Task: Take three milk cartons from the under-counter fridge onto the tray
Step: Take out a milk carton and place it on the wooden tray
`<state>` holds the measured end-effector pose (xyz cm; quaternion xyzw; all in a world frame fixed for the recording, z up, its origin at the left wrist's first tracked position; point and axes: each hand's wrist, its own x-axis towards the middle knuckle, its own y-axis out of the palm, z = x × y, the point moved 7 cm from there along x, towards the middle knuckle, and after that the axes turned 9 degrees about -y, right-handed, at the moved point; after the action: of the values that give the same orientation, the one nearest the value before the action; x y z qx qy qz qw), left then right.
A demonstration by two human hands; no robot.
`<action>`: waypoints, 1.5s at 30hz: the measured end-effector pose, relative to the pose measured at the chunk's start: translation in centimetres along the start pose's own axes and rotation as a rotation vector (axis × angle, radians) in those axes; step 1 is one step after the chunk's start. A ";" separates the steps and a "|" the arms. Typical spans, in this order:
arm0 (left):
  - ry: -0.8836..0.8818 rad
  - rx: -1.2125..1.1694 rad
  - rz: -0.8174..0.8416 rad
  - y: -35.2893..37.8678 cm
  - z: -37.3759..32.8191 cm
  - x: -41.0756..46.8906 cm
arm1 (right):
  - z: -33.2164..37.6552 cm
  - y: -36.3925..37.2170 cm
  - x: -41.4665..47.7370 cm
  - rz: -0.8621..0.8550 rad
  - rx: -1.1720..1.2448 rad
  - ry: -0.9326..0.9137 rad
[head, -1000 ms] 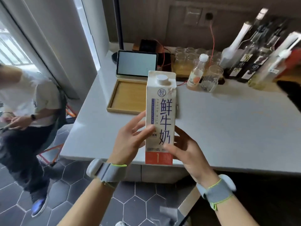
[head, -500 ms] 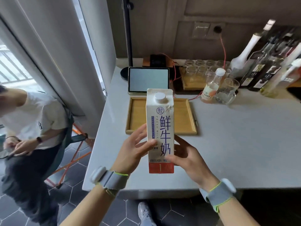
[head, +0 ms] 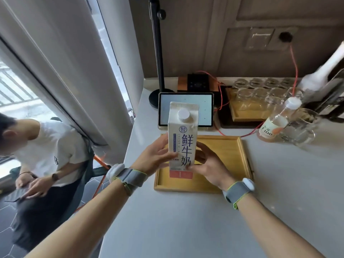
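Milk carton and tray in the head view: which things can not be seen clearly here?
- Milk carton, head view: both hands, left hand and right hand, cover its lower sides; whether its base touches the tray cannot be told.
- Tray floor behind the carton: hidden by the carton and hands.
- Under-counter fridge: out of view, below the counter.
- Bottles at right: blurred, cut off by the edge.

The milk carton (head: 182, 140) bore large purple characters down its front — 鲜牛奶 — with small vertical lettering "FRESH MILK" beside them and a round logo above, too small to read. The clear bottle (head: 277, 121) carried a label reading "C100"; its smaller print was illegible.
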<state>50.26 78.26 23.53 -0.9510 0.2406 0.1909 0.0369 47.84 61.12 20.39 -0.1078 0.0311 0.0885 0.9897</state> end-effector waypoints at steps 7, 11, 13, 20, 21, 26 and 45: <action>-0.042 -0.009 -0.042 -3.3 -1.1 4.9 | -0.9 -0.8 7.0 0.012 -0.054 -0.035; -0.031 -0.048 -0.069 -4.7 -1.1 5.8 | -1.4 -0.3 9.1 0.024 -0.075 -0.051; -0.040 -0.046 -0.078 -5.1 -0.9 6.1 | -1.8 0.0 9.7 0.029 -0.083 -0.044; -0.061 -0.061 -0.121 -5.4 0.4 6.4 | -3.0 0.7 10.3 0.064 -0.112 -0.016; -0.065 -0.065 -0.124 -5.4 0.5 6.4 | -3.0 0.7 10.3 0.064 -0.117 -0.017; -0.071 -0.068 -0.160 -5.2 0.8 6.5 | -3.4 0.8 10.5 0.076 -0.165 -0.023; -0.027 -0.043 -0.221 -4.1 1.4 4.9 | -3.6 0.4 9.5 0.020 -0.226 -0.014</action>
<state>55.73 79.91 20.30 -0.9696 0.1295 0.2036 0.0406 56.97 62.35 15.98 -0.2176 0.0149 0.1019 0.9706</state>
